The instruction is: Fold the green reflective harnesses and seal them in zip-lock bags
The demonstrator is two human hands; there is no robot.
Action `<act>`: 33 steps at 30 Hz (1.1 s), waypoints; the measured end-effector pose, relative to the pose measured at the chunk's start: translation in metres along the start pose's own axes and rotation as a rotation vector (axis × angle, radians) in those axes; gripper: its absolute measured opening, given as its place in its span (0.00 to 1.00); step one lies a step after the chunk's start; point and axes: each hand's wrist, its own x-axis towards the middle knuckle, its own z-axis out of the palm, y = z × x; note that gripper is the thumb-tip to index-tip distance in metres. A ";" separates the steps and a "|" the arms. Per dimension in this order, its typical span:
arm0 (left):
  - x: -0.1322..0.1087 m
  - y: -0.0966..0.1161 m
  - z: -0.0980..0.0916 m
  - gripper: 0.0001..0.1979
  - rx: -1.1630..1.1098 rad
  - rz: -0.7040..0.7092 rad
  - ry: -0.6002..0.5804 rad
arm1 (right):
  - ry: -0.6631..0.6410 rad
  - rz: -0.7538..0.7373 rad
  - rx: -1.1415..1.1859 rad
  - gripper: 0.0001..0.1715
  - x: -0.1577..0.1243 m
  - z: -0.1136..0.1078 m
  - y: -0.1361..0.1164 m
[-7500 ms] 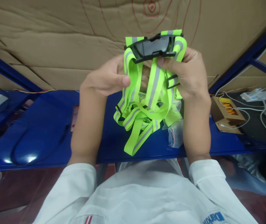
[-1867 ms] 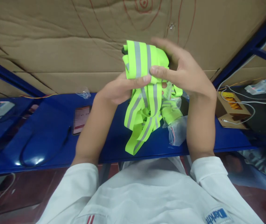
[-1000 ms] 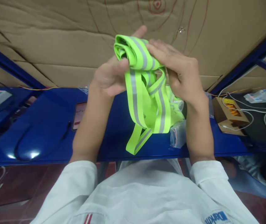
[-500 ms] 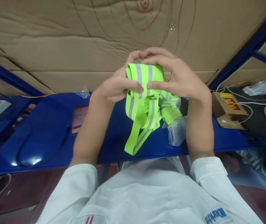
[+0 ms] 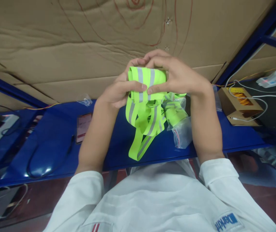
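Both hands grip a bundle of neon-yellow reflective strap (image 5: 145,77) with grey stripes, its upper part folded into a flat roll. My left hand (image 5: 123,87) holds its left side, thumb across the front. On the right side, my right hand (image 5: 171,74) has its thumb on the front face and its fingers curled over the top. Loose loops of the strap hang below the roll in front of the blue table. Just right of them lies a clear plastic bag (image 5: 182,132) beside more neon-yellow strap in plastic (image 5: 175,114).
A blue table (image 5: 55,135) runs across, backed by a cardboard wall (image 5: 55,58) with red curves. A phone-like device (image 5: 83,127) lies left of my left forearm, near a black cable. An open cardboard box (image 5: 240,106) and white cables (image 5: 261,96) are at right.
The view has shifted slightly, so the background sits differently. Both hands keep hold of the strap roll, with the thumbs now a little closer together on its front.
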 end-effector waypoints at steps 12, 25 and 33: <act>0.018 -0.036 -0.001 0.39 0.063 0.193 0.017 | 0.302 0.050 0.118 0.29 -0.009 -0.006 -0.006; 0.008 -0.029 0.007 0.30 0.041 -0.096 -0.122 | 0.355 0.045 0.109 0.37 -0.007 0.002 -0.009; 0.013 -0.026 0.017 0.16 -0.050 -0.181 0.022 | 0.355 -0.284 -0.216 0.23 -0.003 0.004 -0.007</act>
